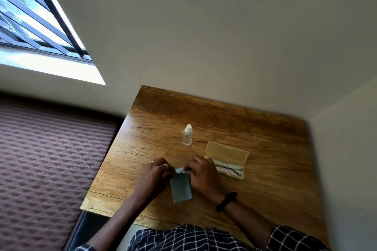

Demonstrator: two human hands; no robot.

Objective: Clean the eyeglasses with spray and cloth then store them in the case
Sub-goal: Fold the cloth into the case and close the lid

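A grey-blue cleaning cloth [181,188] lies folded on the wooden table [255,132] in front of me. My left hand [156,173] and my right hand [202,173] both pinch its far edge, one at each corner. To the right, thin-framed eyeglasses [229,168] lie inside an open translucent yellow case [226,152] with its lid tilted back. A small clear spray bottle [187,135] with a white cap stands upright beyond my hands.
The table stands in a corner, with a wall close behind it and another on its right. Its left edge drops to a quilted brown surface [47,159]. A barred window [36,22] is at upper left.
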